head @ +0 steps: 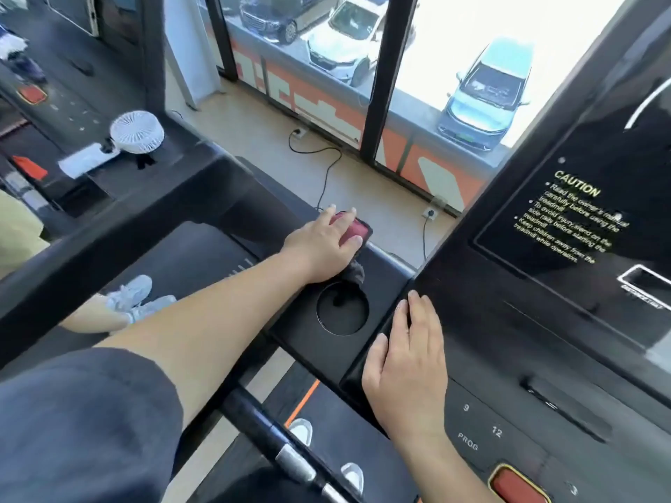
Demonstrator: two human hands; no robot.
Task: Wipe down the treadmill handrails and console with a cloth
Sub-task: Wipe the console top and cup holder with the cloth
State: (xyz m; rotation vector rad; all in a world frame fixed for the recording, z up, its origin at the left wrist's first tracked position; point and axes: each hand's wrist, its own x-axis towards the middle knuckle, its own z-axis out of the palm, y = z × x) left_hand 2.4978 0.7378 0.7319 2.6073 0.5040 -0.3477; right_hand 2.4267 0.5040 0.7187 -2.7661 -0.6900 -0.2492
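My left hand (321,243) presses flat on a red and dark cloth (359,229) at the far end of the treadmill's black left tray (385,270), just beyond the round cup holder (342,309). Its fingers are spread over the cloth, and a dark fold sticks out under the palm. My right hand (406,364) rests flat, fingers straight, on the left edge of the black console (544,321). A black handrail (276,448) with silver grip sensors runs below my left arm.
The console carries a caution label (570,223), number keys and a red stop button (517,484). A neighbouring treadmill on the left holds a white fan (136,131). Power cables (326,176) lie on the floor ahead, below the window. Shoes (134,295) stand on the belt.
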